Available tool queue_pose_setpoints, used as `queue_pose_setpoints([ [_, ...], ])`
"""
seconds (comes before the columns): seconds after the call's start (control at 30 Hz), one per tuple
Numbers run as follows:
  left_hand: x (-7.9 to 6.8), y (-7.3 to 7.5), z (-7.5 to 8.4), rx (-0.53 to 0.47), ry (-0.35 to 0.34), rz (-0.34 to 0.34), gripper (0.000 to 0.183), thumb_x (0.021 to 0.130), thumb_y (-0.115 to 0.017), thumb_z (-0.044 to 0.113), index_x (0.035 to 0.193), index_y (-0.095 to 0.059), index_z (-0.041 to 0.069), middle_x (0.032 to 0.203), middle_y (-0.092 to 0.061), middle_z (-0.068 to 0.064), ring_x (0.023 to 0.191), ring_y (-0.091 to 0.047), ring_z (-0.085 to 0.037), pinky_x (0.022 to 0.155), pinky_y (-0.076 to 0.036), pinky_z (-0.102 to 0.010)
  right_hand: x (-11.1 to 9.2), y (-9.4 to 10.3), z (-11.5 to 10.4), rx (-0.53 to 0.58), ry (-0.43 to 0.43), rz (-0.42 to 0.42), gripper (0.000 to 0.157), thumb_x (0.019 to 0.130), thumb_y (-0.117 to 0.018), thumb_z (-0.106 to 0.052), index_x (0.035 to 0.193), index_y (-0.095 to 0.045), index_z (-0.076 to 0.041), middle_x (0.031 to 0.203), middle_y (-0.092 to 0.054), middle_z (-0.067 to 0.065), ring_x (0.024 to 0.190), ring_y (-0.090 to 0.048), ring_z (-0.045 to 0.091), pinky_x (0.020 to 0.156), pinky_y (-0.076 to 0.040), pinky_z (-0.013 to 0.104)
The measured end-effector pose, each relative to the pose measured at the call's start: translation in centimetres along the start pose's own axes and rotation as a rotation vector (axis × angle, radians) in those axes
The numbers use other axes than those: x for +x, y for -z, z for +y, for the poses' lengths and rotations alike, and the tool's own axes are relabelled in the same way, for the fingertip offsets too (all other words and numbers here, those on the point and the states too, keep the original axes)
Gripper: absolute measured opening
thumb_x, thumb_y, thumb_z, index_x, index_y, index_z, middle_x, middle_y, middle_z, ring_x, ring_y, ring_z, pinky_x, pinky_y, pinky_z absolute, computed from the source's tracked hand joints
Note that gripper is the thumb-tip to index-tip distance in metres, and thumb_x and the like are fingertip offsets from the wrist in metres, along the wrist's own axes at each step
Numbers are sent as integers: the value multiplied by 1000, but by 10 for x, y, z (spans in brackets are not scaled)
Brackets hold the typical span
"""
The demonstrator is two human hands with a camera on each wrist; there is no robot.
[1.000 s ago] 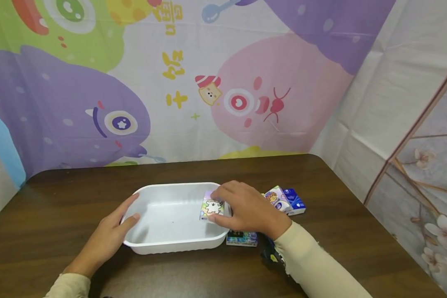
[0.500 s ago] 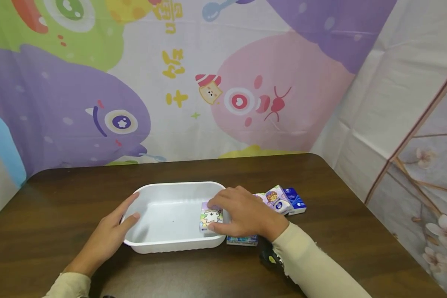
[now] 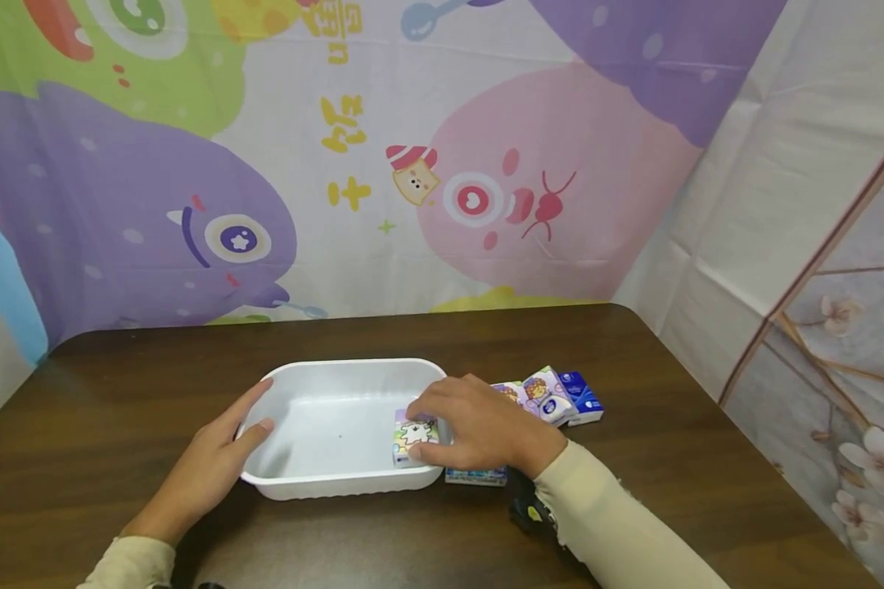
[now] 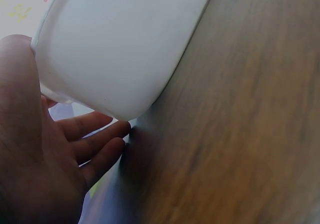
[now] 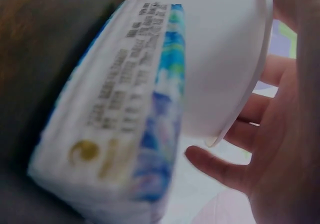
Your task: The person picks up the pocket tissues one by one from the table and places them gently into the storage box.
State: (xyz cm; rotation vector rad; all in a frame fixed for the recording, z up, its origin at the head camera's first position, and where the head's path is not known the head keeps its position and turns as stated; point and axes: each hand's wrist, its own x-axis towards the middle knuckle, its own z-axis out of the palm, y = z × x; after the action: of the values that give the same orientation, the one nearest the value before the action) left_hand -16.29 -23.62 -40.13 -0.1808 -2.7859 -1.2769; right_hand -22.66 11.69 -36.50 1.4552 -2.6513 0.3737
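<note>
Multicoloured pack partly behind right hand, small print blurred

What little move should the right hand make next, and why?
Perhaps the right hand should gently let go of the small, colourful, rectangular pack with a white cartoon dog. The pack already sits inside the right end of the rounded, white plastic tray, and the left hand holds the opposite end, so setting it down there seems sensible.

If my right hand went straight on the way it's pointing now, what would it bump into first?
Beyond the printed pack it pinches, your right hand would probably meet the floor of the white tray first, though depth is hard to judge.
</note>
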Motion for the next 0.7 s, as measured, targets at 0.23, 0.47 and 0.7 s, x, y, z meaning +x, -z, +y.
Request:
queue_pose_setpoints([
  [0.23, 1, 1, 0, -13, -11, -1, 61, 105, -51, 36, 160, -28, 23, 157, -32, -24, 142, -28, -49, 106, -26, -70, 0, 3, -5, 6, -40, -40, 46, 93, -57, -54, 127, -68, -24, 123, -65, -7, 118, -55, 10, 93, -44, 36],
  [0.47, 1, 1, -1, -11, 2, -7, 62, 105, -50, 37, 160, -27, 22, 158, -30, -24, 142, -28, -50, 106, -26, -70, 0, 5, -12, -8, -79, -73, 46, 95, -54, -54, 127, -69, -23, 125, -65, -4, 121, -54, 14, 93, -45, 39],
  [0.7, 1, 1, -1, -11, 3, -14, 62, 105, -50, 38, 160, -27, 23, 159, -30, -23, 143, -27, -49, 107, -25, -71, 0, 3, -12, -23, -99, -91, 46, 96, -53, -55, 126, -69, -24, 126, -64, -3, 122, -54, 15, 95, -45, 40],
])
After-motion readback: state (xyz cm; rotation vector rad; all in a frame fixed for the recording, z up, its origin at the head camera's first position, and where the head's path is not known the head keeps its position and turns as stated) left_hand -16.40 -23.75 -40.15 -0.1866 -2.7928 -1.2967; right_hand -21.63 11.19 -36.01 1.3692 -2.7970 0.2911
